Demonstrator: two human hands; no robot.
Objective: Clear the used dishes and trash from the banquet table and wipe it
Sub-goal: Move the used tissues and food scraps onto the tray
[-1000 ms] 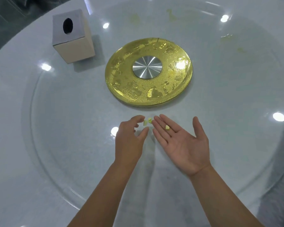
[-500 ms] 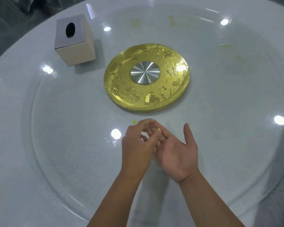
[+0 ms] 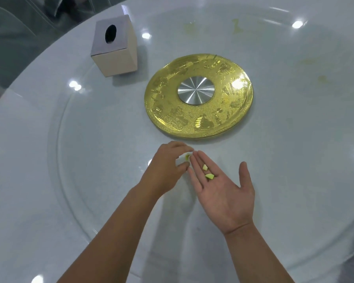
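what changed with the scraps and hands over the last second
The right hand went from one yellow-green scrap to two scraps on its open palm. The left hand dropped one there and is back at the fingertips, curled around another scrap; whether it pinches it is unclear. The gold plate and tissue box stayed put on the table.
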